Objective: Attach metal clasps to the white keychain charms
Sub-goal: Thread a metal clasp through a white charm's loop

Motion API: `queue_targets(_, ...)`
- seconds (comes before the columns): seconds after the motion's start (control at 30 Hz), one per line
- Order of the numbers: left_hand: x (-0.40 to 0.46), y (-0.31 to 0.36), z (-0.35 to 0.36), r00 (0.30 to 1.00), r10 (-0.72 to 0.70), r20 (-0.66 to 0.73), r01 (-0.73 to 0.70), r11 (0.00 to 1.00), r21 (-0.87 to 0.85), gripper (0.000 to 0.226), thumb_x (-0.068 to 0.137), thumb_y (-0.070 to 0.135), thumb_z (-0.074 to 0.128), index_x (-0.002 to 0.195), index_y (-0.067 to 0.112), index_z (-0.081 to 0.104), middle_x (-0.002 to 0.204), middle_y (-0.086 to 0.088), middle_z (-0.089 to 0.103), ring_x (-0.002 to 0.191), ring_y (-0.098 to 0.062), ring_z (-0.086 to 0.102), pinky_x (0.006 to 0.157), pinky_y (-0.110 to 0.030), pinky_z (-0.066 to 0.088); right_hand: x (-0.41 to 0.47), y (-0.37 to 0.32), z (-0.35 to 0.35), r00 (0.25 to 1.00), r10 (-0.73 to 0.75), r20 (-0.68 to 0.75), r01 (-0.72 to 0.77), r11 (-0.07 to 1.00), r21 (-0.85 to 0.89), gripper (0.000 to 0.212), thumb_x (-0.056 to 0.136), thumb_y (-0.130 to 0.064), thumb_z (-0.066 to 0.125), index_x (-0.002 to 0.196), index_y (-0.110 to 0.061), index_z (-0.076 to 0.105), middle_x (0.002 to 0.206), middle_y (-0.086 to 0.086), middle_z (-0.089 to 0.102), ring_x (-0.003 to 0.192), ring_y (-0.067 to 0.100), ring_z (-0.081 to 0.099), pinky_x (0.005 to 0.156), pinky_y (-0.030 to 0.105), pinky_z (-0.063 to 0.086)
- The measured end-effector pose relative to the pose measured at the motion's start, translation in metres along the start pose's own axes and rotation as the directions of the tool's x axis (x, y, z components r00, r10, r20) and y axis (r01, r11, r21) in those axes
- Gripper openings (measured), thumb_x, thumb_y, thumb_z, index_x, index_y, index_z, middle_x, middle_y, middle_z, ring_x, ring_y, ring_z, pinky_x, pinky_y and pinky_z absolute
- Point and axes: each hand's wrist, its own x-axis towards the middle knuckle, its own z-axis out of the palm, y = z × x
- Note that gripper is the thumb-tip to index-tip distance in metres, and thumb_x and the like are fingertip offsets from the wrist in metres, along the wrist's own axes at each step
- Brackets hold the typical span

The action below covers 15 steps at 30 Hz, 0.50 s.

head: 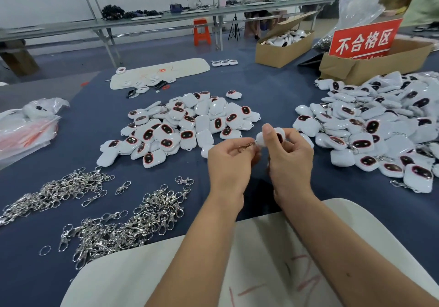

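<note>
My right hand (291,157) grips a white keychain charm (273,138) with a dark oval face, held above the blue table. My left hand (231,162) pinches a metal clasp (247,145) whose end meets the charm's left edge. A heap of plain white charms (185,124) lies in the middle of the table behind my hands. A larger heap of charms with clasps on them (380,128) spreads out at the right. Two piles of loose metal clasps (123,221) sit at the near left.
A white mat (261,266) lies under my forearms at the front edge. Crumpled plastic bags (26,128) lie at far left. Cardboard boxes (282,50) and a red sign (363,39) stand at back right. A person sits at a far bench.
</note>
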Motion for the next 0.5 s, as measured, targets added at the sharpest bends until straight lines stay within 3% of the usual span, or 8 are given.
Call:
queue_targets(0.07, 0.004, 0.005, 0.02, 0.998, -0.004, 0.056, 0.001, 0.999, 0.041, 0.018, 0.093, -0.007, 0.062, 0.101, 0.0, 0.076, 0.087, -0.01, 0.079, 0.089, -0.027, 0.076, 0.083, -0.031, 0.063, 0.002, -0.003, -0.003, 0.993, -0.001, -0.119, 0.003, 1.0, 0.015, 0.031, 0.09, -0.04, 0.08, 0.072, -0.024, 0.06, 0.054, -0.007, 0.056, 0.048, 0.011, 0.04, 0.053, 0.029, 0.035)
queue_targets(0.17, 0.008, 0.015, 0.043, 0.981, 0.029, 0.192, -0.044, 0.996, 0.072, 0.025, 0.094, -0.006, 0.059, 0.098, 0.012, 0.076, 0.082, 0.002, 0.079, 0.085, -0.019, 0.077, 0.072, -0.023, 0.061, 0.007, -0.005, -0.008, 0.947, -0.043, -0.319, 0.047, 0.999, 0.006, 0.022, 0.092, -0.032, 0.079, 0.077, -0.029, 0.062, 0.063, -0.004, 0.062, 0.057, 0.015, 0.05, 0.059, 0.038, 0.046)
queue_targets(0.23, 0.01, 0.016, 0.05, 0.968, 0.081, 0.239, -0.111, 0.987, 0.115, 0.031, 0.095, -0.003, 0.056, 0.118, 0.012, 0.07, 0.092, 0.004, 0.079, 0.086, -0.007, 0.074, 0.077, -0.022, 0.06, 0.013, -0.008, -0.012, 0.924, -0.007, -0.383, 0.06, 0.99, 0.128, 0.019, 0.096, -0.024, 0.075, 0.112, -0.029, 0.066, 0.09, 0.0, 0.072, 0.071, 0.019, 0.068, 0.068, 0.044, 0.061)
queue_targets(0.27, 0.013, 0.014, 0.048, 0.964, 0.158, 0.213, -0.207, 0.95, 0.234, 0.036, 0.094, -0.002, 0.055, 0.124, 0.013, 0.068, 0.1, 0.004, 0.078, 0.092, -0.001, 0.071, 0.086, -0.024, 0.058, 0.015, -0.01, -0.013, 0.931, 0.052, -0.362, 0.038, 0.971, 0.238, 0.043, 0.098, -0.018, 0.073, 0.137, -0.023, 0.056, 0.111, 0.002, 0.073, 0.083, 0.02, 0.076, 0.071, 0.042, 0.064)
queue_targets(0.3, 0.016, 0.011, 0.043, 0.949, 0.253, 0.187, -0.31, 0.857, 0.411, 0.042, 0.092, -0.003, 0.053, 0.126, 0.015, 0.068, 0.109, 0.004, 0.076, 0.1, 0.001, 0.067, 0.095, -0.027, 0.054, 0.016, -0.009, -0.015, 0.939, 0.105, -0.327, 0.005, 0.947, 0.32, 0.065, 0.098, -0.011, 0.072, 0.154, -0.02, 0.04, 0.128, 0.002, 0.068, 0.095, 0.018, 0.078, 0.072, 0.037, 0.065)
queue_targets(0.37, 0.019, 0.006, 0.026, 0.912, 0.366, 0.182, -0.368, 0.539, 0.758, 0.052, 0.084, -0.004, 0.052, 0.129, 0.018, 0.066, 0.122, 0.0, 0.07, 0.118, -0.014, 0.06, 0.104, -0.035, 0.047, 0.016, -0.008, -0.015, 0.952, 0.119, -0.283, -0.04, 0.961, 0.272, 0.085, 0.097, -0.004, 0.071, 0.165, -0.019, 0.022, 0.142, 0.003, 0.059, 0.105, 0.011, 0.075, 0.074, 0.027, 0.063)
queue_targets(0.43, 0.017, 0.002, 0.007, 0.931, 0.329, 0.157, -0.247, 0.252, 0.936, 0.053, 0.081, 0.003, 0.055, 0.13, 0.021, 0.062, 0.13, -0.002, 0.063, 0.122, -0.028, 0.051, 0.101, -0.04, 0.044, 0.011, -0.005, -0.012, 0.973, 0.07, -0.221, -0.052, 0.995, 0.085, 0.08, 0.098, -0.002, 0.066, 0.164, -0.017, 0.024, 0.14, 0.005, 0.061, 0.101, 0.002, 0.074, 0.072, 0.022, 0.062)
queue_targets(0.5, 0.012, -0.001, -0.01, 0.943, 0.297, 0.149, -0.188, 0.106, 0.977, 0.047, 0.082, 0.01, 0.056, 0.127, 0.024, 0.061, 0.13, -0.003, 0.06, 0.121, -0.031, 0.047, 0.096, -0.04, 0.042, 0.005, -0.002, -0.008, 0.992, -0.052, -0.118, 0.034, 0.987, -0.154, 0.061, 0.098, -0.003, 0.064, 0.152, -0.016, 0.041, 0.124, 0.005, 0.069, 0.092, 0.005, 0.074, 0.068, 0.024, 0.063)
